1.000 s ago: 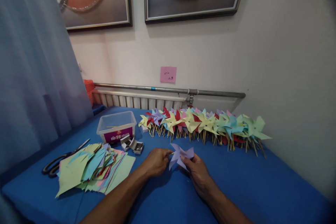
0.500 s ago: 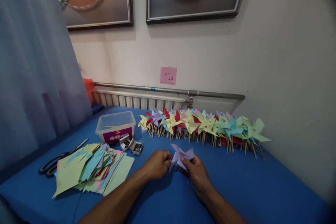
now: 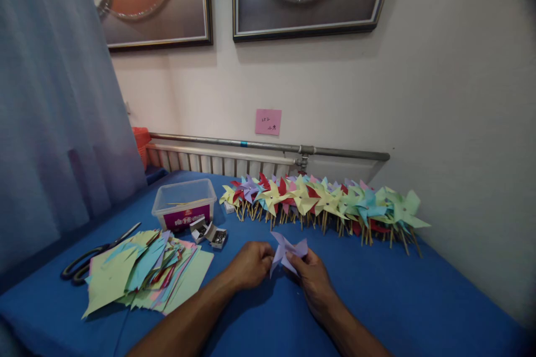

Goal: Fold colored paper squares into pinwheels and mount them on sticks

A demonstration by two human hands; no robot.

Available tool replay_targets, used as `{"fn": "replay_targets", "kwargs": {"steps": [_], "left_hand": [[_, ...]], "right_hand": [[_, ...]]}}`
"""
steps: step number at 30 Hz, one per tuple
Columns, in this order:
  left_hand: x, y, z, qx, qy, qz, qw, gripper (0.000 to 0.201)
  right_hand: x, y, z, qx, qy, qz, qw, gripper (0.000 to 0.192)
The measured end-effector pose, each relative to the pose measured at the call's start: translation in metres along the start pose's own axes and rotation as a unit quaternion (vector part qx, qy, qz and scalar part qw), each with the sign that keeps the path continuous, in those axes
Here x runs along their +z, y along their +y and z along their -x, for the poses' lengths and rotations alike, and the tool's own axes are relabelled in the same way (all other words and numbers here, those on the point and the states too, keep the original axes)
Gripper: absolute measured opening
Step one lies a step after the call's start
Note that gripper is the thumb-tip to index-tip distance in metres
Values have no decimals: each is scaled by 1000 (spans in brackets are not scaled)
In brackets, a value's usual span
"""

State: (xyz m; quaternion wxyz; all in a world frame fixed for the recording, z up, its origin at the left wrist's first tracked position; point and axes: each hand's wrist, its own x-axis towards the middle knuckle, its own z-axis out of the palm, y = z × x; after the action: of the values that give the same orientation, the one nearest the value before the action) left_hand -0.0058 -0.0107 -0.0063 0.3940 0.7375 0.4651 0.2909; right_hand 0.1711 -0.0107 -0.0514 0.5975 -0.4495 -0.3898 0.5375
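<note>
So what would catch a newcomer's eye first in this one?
Probably the row of pinwheels along the wall at the far edge of the blue table. Then the lilac pinwheel held between the left hand and right hand up front, and the paper pile at left.

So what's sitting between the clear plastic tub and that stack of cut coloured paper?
In the head view, two small open boxes of metal pins lie between the plastic tub and the paper stack, on the blue tabletop.
</note>
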Motion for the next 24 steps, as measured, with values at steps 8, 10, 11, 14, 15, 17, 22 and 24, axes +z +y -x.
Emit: {"fn": "replay_targets", "kwargs": {"steps": [8, 10, 11, 14, 15, 17, 22, 24], "left_hand": [[4, 0, -2, -40, -46, 86, 994, 12], [3, 0, -1, -41, -42, 86, 995, 11], [3, 1, -1, -44, -41, 86, 994, 11], [2, 3, 0, -51, -39, 86, 994, 12], [1, 4, 0, -53, -39, 85, 994, 12], [1, 5, 0, -57, -40, 84, 994, 12], [2, 0, -2, -47, -42, 82, 995, 13], [3, -4, -4, -36, -38, 79, 995, 14]], "right_hand": [[2, -6, 4, -9, -6, 5, 1000, 37], [3, -7, 6, -9, -9, 5, 1000, 38], [3, -7, 7, -9, -8, 5, 1000, 39], [4, -9, 9, -6, -8, 7, 1000, 38], [4, -9, 9, -6, -8, 7, 1000, 38], [3, -9, 8, -7, -10, 4, 1000, 39], [1, -4, 4, -10, -18, -1, 1000, 40], [0, -3, 2, -10, -23, 3, 1000, 40]]}}
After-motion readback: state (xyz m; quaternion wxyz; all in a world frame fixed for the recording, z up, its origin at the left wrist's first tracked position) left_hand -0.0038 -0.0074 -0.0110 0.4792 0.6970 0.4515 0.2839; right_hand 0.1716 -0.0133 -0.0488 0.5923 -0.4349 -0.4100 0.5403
